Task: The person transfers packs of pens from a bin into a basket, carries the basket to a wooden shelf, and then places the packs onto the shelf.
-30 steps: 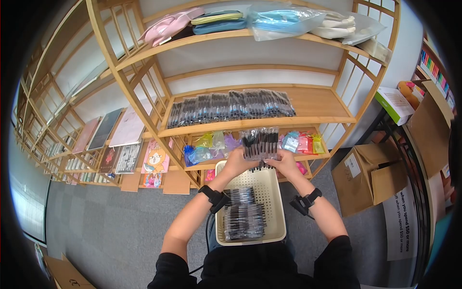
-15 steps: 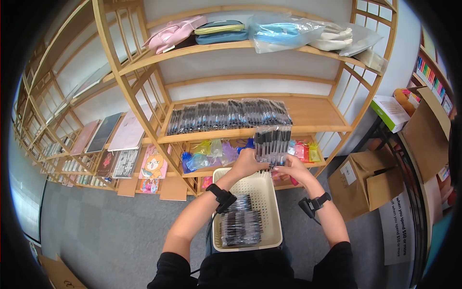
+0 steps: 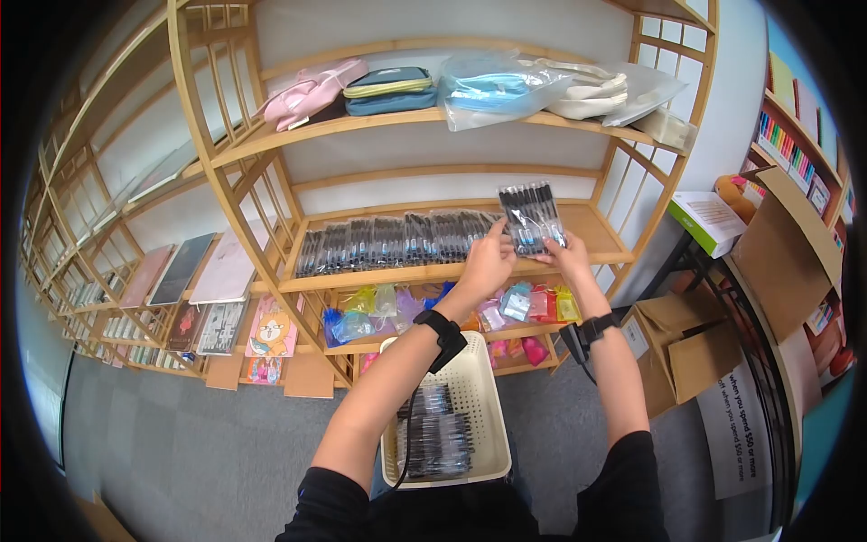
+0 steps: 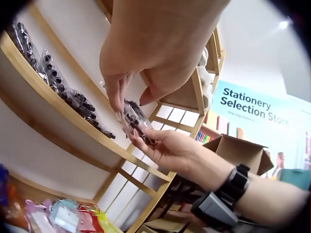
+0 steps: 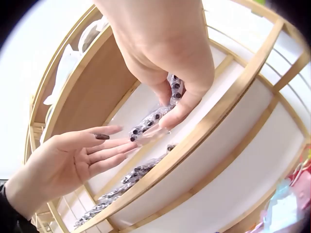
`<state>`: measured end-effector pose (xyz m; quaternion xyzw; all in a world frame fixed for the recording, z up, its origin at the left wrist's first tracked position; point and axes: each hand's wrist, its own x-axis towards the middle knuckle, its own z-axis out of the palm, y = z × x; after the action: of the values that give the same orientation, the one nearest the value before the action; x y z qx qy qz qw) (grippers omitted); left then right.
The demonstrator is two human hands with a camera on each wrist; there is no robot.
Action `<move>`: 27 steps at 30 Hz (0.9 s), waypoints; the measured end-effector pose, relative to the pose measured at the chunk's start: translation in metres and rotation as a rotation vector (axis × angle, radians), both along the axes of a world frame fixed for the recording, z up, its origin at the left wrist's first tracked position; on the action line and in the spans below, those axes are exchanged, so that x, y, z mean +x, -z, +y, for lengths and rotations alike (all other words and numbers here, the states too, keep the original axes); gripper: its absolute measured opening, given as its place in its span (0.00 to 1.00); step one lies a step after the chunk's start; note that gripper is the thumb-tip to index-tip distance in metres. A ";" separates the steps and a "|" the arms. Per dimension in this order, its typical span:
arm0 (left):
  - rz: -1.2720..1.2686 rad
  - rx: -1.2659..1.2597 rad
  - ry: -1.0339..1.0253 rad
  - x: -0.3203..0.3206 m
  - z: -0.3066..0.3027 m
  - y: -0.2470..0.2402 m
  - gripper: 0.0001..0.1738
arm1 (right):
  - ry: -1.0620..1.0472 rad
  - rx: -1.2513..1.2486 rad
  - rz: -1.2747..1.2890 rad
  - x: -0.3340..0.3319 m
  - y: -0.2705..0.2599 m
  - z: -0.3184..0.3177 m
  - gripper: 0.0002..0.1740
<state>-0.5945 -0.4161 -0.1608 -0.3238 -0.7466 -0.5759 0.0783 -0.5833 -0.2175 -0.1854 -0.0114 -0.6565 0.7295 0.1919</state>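
Observation:
A clear packet of black pens (image 3: 533,217) stands upright above the middle shelf, to the right of a row of like packets (image 3: 388,242). My right hand (image 3: 567,256) pinches its lower right part; in the right wrist view, thumb and fingers of the right hand (image 5: 170,63) close round the packet (image 5: 153,119). Beside its left edge is my left hand (image 3: 490,262); the right wrist view shows the left hand (image 5: 80,158) with fingers extended, their tips by the packet's edge. More pen packets (image 3: 438,443) lie in a cream basket (image 3: 495,452) on the lap.
Pouches and bags (image 3: 388,90) lie on the upper shelf (image 3: 406,120). Colourful small bags (image 3: 361,316) fill the shelf below. Cardboard boxes (image 3: 677,348) stand at the right, and books (image 3: 217,271) lie on a rack at the left.
Both hands have moved up and forward from over the basket to the middle shelf, bringing the packet along. My left fingers have gone from gripping the packet to lying straighter beside it.

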 end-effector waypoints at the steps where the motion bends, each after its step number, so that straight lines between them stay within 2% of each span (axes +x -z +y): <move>1: 0.005 -0.002 -0.001 -0.001 -0.001 -0.002 0.34 | -0.001 -0.002 0.005 -0.010 -0.001 0.000 0.15; 3: 0.235 -0.332 -0.126 -0.003 -0.006 -0.004 0.34 | 0.063 0.072 -0.101 -0.027 0.001 0.000 0.15; 4: 0.240 -0.334 -0.125 -0.009 -0.006 0.005 0.34 | 0.118 0.156 -0.139 -0.033 0.005 -0.001 0.17; 5: 0.422 -0.462 -0.200 -0.016 -0.006 0.016 0.35 | 0.118 0.155 -0.136 -0.037 0.007 0.003 0.17; 6: 0.604 -0.590 -0.277 -0.016 -0.010 0.015 0.35 | 0.237 0.477 -0.160 -0.036 0.005 0.002 0.19; 7: 0.606 -0.593 -0.280 -0.015 -0.013 0.016 0.35 | 0.354 0.798 -0.182 -0.036 0.002 -0.001 0.21; 9: 0.588 -0.722 -0.161 -0.012 -0.019 0.016 0.36 | 0.340 0.733 -0.197 -0.039 0.004 0.001 0.23; 11: 0.574 -0.706 -0.158 -0.015 -0.018 0.022 0.38 | 0.200 0.773 -0.305 -0.042 0.009 0.006 0.23; 12: 0.556 -0.686 -0.161 -0.017 -0.017 0.025 0.39 | 0.202 0.770 -0.307 -0.037 0.004 0.003 0.23; 14: 0.590 -0.718 -0.161 -0.015 -0.018 0.024 0.40 | 0.294 1.068 -0.296 -0.022 -0.012 -0.010 0.26; 18: 0.730 -0.810 -0.148 -0.018 -0.013 0.019 0.42 | 0.314 1.079 -0.378 -0.022 -0.003 -0.008 0.28; 20: 0.690 -0.796 -0.097 -0.021 -0.011 0.020 0.41 | 0.531 1.166 0.045 -0.009 0.000 -0.013 0.29; 21: 0.652 -0.787 -0.048 -0.023 -0.010 0.022 0.41 | 0.531 1.169 0.040 -0.010 0.005 -0.008 0.29; 23: 0.677 -0.752 -0.047 -0.024 -0.011 0.028 0.41 | 0.242 1.376 0.313 -0.014 0.011 0.003 0.27; 24: 0.700 -0.719 -0.048 -0.023 -0.013 0.029 0.40 | 0.240 1.376 0.311 -0.010 0.010 0.000 0.27; 26: 0.702 -0.706 -0.041 -0.023 -0.015 0.031 0.40 | 0.021 1.337 0.122 0.001 0.009 -0.005 0.29; 27: 0.707 -0.689 -0.036 -0.022 -0.016 0.031 0.40 | 0.018 1.335 0.118 0.002 0.009 -0.006 0.29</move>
<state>-0.6168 -0.4318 -0.1914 -0.4932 -0.8269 -0.1490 0.2251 -0.5814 -0.2238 -0.1944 0.1444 -0.9552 0.1644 0.1994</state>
